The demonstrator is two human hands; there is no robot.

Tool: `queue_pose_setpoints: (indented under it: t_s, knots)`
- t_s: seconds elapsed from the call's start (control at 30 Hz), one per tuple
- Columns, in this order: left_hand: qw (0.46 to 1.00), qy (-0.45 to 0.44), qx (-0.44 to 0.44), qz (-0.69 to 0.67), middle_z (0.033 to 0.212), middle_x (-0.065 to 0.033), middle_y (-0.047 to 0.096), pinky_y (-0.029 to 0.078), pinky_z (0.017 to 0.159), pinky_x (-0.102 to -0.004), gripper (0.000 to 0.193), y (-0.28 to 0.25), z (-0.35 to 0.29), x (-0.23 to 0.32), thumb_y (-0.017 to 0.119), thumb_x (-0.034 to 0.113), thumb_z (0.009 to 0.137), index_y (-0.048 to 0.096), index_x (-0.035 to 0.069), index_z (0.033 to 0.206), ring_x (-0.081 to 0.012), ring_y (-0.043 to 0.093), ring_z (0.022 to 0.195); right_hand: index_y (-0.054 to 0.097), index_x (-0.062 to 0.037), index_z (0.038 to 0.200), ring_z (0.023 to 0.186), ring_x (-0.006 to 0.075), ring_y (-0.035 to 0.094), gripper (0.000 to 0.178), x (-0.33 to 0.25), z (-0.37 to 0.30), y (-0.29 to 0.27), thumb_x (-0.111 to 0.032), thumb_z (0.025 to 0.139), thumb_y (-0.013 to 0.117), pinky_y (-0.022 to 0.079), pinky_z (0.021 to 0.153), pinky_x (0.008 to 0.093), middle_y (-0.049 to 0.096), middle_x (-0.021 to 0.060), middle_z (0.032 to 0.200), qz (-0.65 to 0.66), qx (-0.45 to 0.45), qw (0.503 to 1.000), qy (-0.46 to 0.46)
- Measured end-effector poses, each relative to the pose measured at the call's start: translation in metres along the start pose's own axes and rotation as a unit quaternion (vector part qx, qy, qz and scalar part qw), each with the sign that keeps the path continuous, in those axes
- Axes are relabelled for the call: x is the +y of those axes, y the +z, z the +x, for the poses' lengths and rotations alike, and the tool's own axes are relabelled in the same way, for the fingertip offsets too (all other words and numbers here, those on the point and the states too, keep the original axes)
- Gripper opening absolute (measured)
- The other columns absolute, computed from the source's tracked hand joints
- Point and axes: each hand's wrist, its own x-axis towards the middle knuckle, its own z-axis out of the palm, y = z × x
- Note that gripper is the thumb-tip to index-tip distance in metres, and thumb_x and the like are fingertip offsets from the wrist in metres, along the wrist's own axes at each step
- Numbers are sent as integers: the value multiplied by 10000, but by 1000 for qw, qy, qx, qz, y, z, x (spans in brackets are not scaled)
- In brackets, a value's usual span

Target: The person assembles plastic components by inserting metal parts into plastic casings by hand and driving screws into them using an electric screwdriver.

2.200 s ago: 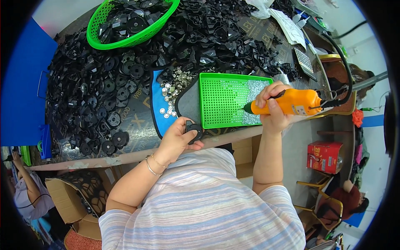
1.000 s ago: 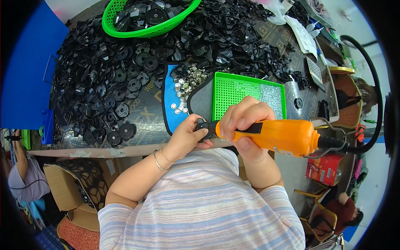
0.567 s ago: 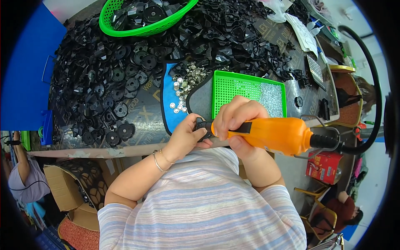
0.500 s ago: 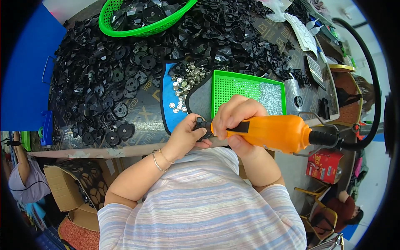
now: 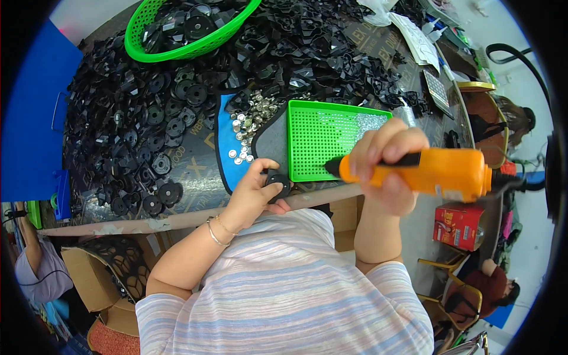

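Note:
Near the table's front edge my left hand [image 5: 255, 192] is closed round a black round plastic part [image 5: 277, 184]. My right hand [image 5: 387, 163], slightly blurred, grips an orange electric screwdriver [image 5: 452, 171]. Its black tip points left, over the lower right of a green perforated tray [image 5: 313, 148]. Small silver screws [image 5: 368, 125] lie at the tray's far right end. Left of the tray, a blue and grey mat [image 5: 234, 174] carries a heap of silver metal caps [image 5: 260, 110]. The screwdriver's tip is apart from the black part.
Heaps of black plastic parts [image 5: 148, 118] cover much of the table. A green basket [image 5: 195, 52] of them stands at the back left. The screwdriver's black cable [image 5: 526, 65] loops at right. A cardboard box [image 5: 89, 275] sits below left; people sit on the right.
My right hand has drawn the screwdriver right, off the black part in my left hand. More of the part's round face now shows. The whole view has shifted slightly.

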Motion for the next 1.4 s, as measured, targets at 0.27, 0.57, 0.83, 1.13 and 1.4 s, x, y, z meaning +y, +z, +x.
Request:
queue_pose_setpoints:
  t_s: [0.27, 0.57, 0.83, 1.13, 1.4]
  knots:
    - [997, 26, -29, -62, 993, -140, 563, 548, 534, -265, 255, -8, 2, -6, 421, -28, 867, 415, 57, 1108, -196, 623, 623, 490, 21, 902, 587, 138, 521, 211, 5, -17, -51, 69, 710, 564, 451, 548, 226, 508, 119, 837, -155, 139, 978, -14]
    - [997, 34, -29, -70, 998, -139, 566, 549, 543, -270, 254, -8, 3, -8, 411, -23, 873, 410, 54, 1115, -200, 626, 642, 493, 21, 894, 586, 135, 531, 190, 8, -19, -55, 67, 725, 564, 455, 551, 233, 516, 111, 822, -149, 139, 979, -14]
    - [996, 30, -42, -77, 1012, -125, 546, 548, 573, -281, 247, -11, 2, -6, 422, -11, 877, 393, 49, 1115, -200, 617, 663, 489, 14, 885, 583, 135, 530, 186, 10, -19, -59, 59, 725, 574, 455, 547, 233, 513, 105, 808, -145, 133, 981, -8]
    - [987, 101, -117, -46, 1154, -114, 438, 536, 725, -286, 534, -17, 1, -18, 485, -144, 772, 294, 72, 1222, -202, 605, 839, 443, -21, 939, 599, 165, 480, 214, -13, -15, -45, -126, 780, 542, 424, 555, 290, 455, 114, 845, -106, 83, 991, -25]
    - [990, 102, -101, -16, 1148, -114, 446, 539, 724, -256, 518, -12, 0, -17, 462, -149, 789, 295, 81, 1223, -186, 609, 849, 479, -41, 886, 619, 142, 530, 231, 1, -21, 23, -118, 753, 652, 450, 566, 245, 502, 94, 805, 40, 4, 997, 59]
